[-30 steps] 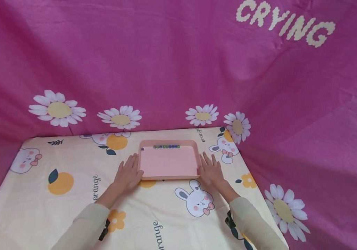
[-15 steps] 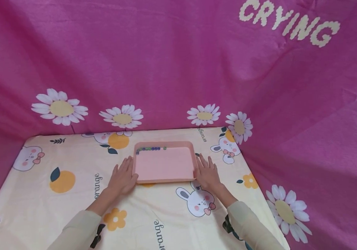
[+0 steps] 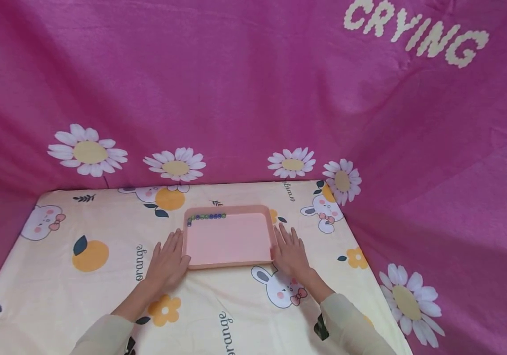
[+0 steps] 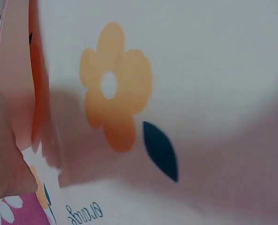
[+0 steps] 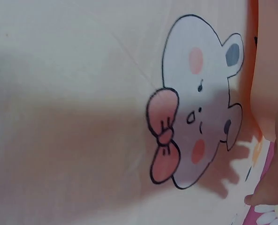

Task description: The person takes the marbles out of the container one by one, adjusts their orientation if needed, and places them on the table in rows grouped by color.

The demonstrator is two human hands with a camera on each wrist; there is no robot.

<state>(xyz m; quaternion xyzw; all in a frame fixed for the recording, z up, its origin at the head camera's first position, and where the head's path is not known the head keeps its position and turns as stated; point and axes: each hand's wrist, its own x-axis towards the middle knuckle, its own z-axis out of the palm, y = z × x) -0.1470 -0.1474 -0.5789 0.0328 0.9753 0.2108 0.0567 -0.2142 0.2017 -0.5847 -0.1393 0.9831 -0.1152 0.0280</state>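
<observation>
A shallow pink rectangular tray [image 3: 230,241] is between my two hands over the patterned cloth. Several small round blue and green marbles [image 3: 209,217] line up along its far wall at the left, with one [image 3: 189,223] by the left wall. My left hand [image 3: 164,264] presses against the left side, fingers straight and pointing forward, thumb at the near corner. On the opposite side, my right hand [image 3: 291,254] lies against the wall with fingers extended. Both wrist views show a tray wall [image 4: 17,70] standing over a shadowed strip of cloth.
A cream tablecloth [image 3: 218,296] printed with rabbits, oranges and flowers covers the table. Behind it and to the right hangs a magenta curtain [image 3: 235,88] with daisies. Dark straps [image 3: 321,327] show under the sleeves.
Both hands and the tray have shifted left and nearer to me. The marbles have rolled from the middle of the far wall to the left, gathering near the far left corner.
</observation>
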